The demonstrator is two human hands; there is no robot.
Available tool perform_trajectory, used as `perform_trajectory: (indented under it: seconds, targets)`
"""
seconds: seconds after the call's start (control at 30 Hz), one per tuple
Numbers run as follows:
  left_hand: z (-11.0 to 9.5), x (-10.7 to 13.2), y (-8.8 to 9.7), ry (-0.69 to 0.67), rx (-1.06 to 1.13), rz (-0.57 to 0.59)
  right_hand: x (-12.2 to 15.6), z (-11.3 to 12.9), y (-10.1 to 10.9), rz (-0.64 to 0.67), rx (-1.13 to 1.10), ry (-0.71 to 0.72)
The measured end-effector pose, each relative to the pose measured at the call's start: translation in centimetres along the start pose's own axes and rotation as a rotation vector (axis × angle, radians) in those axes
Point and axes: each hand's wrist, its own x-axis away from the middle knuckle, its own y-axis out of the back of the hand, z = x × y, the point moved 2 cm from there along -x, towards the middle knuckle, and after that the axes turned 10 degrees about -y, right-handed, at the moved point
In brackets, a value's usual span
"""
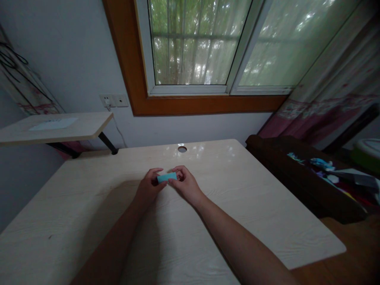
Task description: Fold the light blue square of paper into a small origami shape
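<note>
A small light-blue rectangular piece [166, 177], perhaps folded paper, is held level between my two hands over the far middle of the desk. My left hand [150, 185] grips its left end, thumb along the near edge and index finger arched behind. The right end is pinched by my right hand [185, 183], with the thumb on the near edge and the fingers curled behind. What the rear fingertips touch is partly hidden by the blue piece.
Both forearms rest over a pale wood-grain desk [255, 221] with a round cable hole [182, 149] near its back edge. A raised shelf [97, 118] on black legs stands at the back left. A dark brown sofa or bed edge [276, 170] with assorted items lies right. A window [196, 47] is ahead.
</note>
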Motion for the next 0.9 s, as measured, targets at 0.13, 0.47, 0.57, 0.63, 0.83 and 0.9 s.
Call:
perform_trajectory:
  seconds: [0.13, 0.47, 0.57, 0.63, 0.83, 0.9]
  targets:
    - [0.7, -0.4, 0.1, 0.019, 0.124, -0.033, -0.6, -0.7, 0.1, -0.039, -0.099, -0.01]
    - [0.6, -0.6, 1.2, 0.049, 0.273, -0.265, -1.1, -0.4, 0.7, -0.141, -0.222, -0.019]
    - [0.3, -0.6, 0.8, 0.034, 0.328, -0.215, -0.8, -0.1, 0.4, -0.11, -0.18, 0.003]
    - [0.4, -0.5, 0.3, 0.022, 0.322, -0.122, -0.6, 0.1, 0.3, -0.073, -0.154, 0.01]
    - [0.7, 0.0, -0.4, -0.017, 0.234, 0.015, -0.2, 0.2, 0.1, -0.01, -0.102, 0.028]
    - [0.7, 0.2, -0.3, -0.035, 0.192, 0.002, -0.1, 0.2, 0.1, -0.006, -0.084, 0.031]
